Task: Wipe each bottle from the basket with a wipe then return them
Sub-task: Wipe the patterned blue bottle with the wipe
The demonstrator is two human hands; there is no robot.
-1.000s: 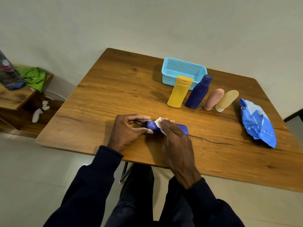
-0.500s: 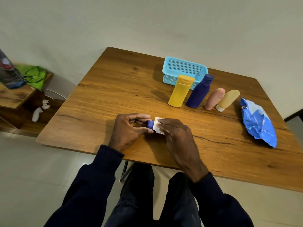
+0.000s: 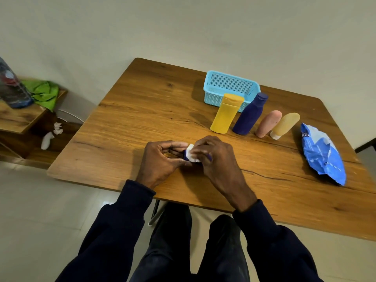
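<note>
While my dark sleeves reach in from the bottom edge, both my hands meet over the near part of the wooden table (image 3: 142,110). My left hand (image 3: 160,159) curls its fingers and thumb round one end of the small purple bottle (image 3: 185,157), which lies sideways between my hands and is mostly hidden by them. My right hand (image 3: 217,159) is curled over the other end, and its fingertips pinch a folded wipe (image 3: 191,154) against the bottle's side. Only a sliver of purple shows below my knuckles. I cannot tell whether the bottle touches the tabletop.

Further out, right of centre, four bottles stand close together in a row. First is a yellow bottle (image 3: 226,115) with a flip cap, then a dark blue bottle (image 3: 250,116) just beside it. After those come a pink tube (image 3: 268,124) and a tan tube (image 3: 284,125) with its white cap downward. Right behind the yellow and dark blue ones sits the light blue basket (image 3: 209,93). Near the table's right edge lies a crumpled blue wipe packet (image 3: 321,153), well apart from my hands.

Far left, off the table, a low wooden shelf (image 3: 18,117) carries a green cloth (image 3: 43,92) and a plastic water bottle (image 3: 12,86).
</note>
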